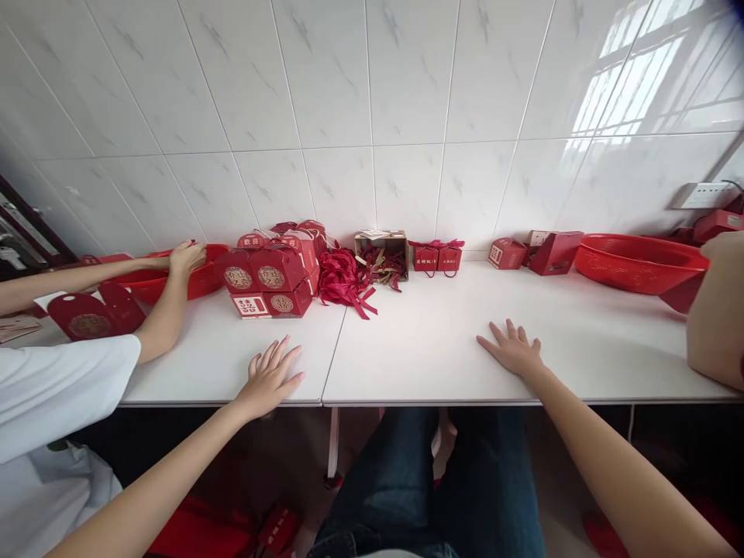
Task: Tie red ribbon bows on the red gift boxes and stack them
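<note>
My left hand (270, 380) lies on the white table (407, 349) with its fingers spread, holding nothing. Just beyond it stands a stack of red gift boxes (264, 280) with gold and white prints. My right hand (514, 350) rests on the tabletop too, palm down and fingers apart. Behind the table's middle are a heap of red ribbons (342, 277), a cardboard box (398, 249) of dark red and gold-green strips, and two small red boxes (438, 257) with ribbon on top.
At left a co-worker's arms (177, 298) reach over a red basin (203, 273), near an unfolded red box (87, 314). More red boxes (507, 254) and another red basin (639, 262) stand at right. A power strip (701, 195) is on the tiled wall.
</note>
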{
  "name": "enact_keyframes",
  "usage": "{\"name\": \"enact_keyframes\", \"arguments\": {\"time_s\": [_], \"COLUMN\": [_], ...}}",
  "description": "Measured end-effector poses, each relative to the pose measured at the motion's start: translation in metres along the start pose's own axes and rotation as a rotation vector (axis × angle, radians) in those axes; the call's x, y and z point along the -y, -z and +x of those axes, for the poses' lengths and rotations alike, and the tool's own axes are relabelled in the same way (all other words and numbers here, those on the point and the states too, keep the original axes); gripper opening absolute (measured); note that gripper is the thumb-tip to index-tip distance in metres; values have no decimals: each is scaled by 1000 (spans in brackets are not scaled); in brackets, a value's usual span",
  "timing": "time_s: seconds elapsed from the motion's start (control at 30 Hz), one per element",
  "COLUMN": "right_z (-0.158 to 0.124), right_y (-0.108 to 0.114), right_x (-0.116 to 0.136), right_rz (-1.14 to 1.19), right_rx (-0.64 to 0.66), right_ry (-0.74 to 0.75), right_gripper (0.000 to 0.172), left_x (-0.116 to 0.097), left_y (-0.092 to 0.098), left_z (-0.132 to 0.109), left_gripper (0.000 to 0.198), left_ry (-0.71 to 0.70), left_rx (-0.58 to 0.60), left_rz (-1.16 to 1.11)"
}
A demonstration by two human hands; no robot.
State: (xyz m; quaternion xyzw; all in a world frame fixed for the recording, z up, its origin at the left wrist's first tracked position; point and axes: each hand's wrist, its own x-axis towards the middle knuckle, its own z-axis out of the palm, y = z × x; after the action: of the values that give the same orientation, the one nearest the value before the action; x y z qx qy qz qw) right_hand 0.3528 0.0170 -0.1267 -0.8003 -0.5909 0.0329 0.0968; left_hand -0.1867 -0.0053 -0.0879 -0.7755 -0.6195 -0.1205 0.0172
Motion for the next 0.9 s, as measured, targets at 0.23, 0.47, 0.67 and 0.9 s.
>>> {"name": "enact_keyframes", "arguments": {"time_s": [0.23, 0.47, 0.67, 0.9], "right_z": [43, 112, 135, 135], "right_y": [-3, -5, -6, -3], "right_x": [10, 18, 3, -3], "right_rz": [17, 106, 237, 321], "right_rx": [-263, -539, -542, -425], "right_ry": [109, 441, 232, 143], "right_gripper": [70, 49, 59, 62], "left_x": [9, 15, 12, 4], "left_y": [-3, -8, -6, -2], "left_z": [-2, -4, 0, 0], "left_gripper": [67, 61, 59, 60], "left_ry": [48, 32, 53, 68], "left_rx": [-145, -203, -175, -180], "left_rz": [-90, -61, -29, -111]}}
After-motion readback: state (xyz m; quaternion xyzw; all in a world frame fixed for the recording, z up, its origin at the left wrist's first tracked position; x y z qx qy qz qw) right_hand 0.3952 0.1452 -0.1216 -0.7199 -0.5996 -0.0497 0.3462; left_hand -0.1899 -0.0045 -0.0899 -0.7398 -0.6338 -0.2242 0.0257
